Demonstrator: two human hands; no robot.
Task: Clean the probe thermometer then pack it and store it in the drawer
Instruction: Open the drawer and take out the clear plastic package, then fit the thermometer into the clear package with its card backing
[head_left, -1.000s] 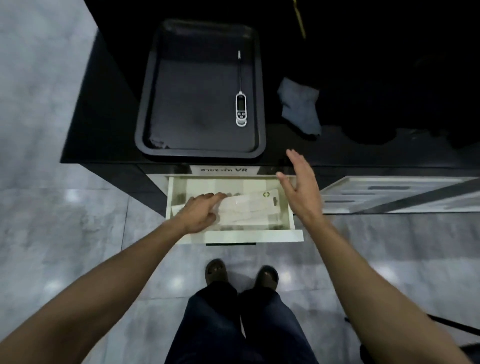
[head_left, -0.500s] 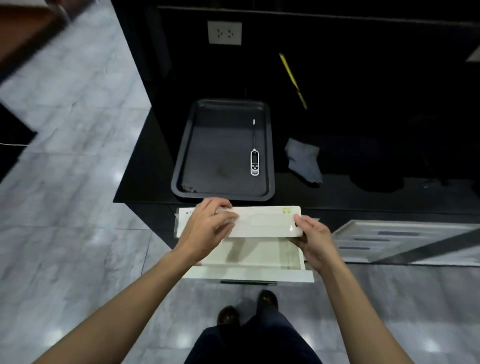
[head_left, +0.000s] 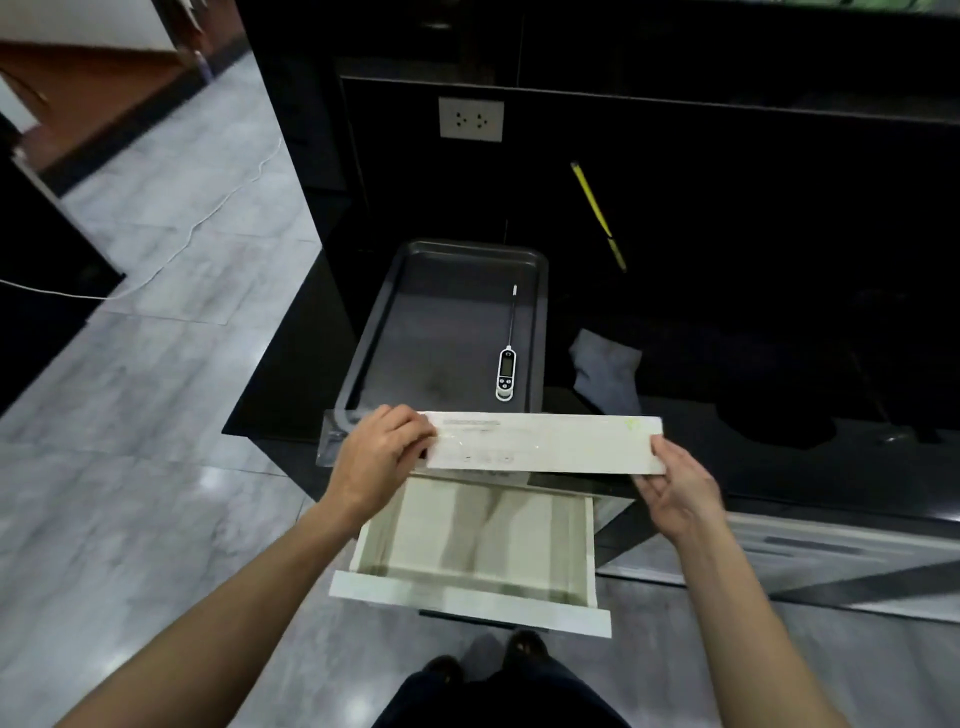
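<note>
A white probe thermometer (head_left: 506, 373) with a long thin probe lies in the dark metal tray (head_left: 384, 322) on the black counter. I hold its long white card-and-clear-plastic package (head_left: 545, 442) level above the open white drawer (head_left: 470, 600). My left hand (head_left: 376, 457) grips the package's left end, where a clear plastic part sticks out. My right hand (head_left: 675, 486) holds the right end from below. The drawer looks bare inside.
A grey cloth (head_left: 605, 374) lies on the counter right of the tray. A yellow stick (head_left: 597, 215) leans at the back, under a wall socket (head_left: 470, 119). A white cable (head_left: 171, 249) runs across the grey tiled floor on the left. My feet (head_left: 483, 660) stand below the drawer.
I took the package out of the drawer with both hands and lifted it to counter height. The view tilted up and shows more of the wall.
</note>
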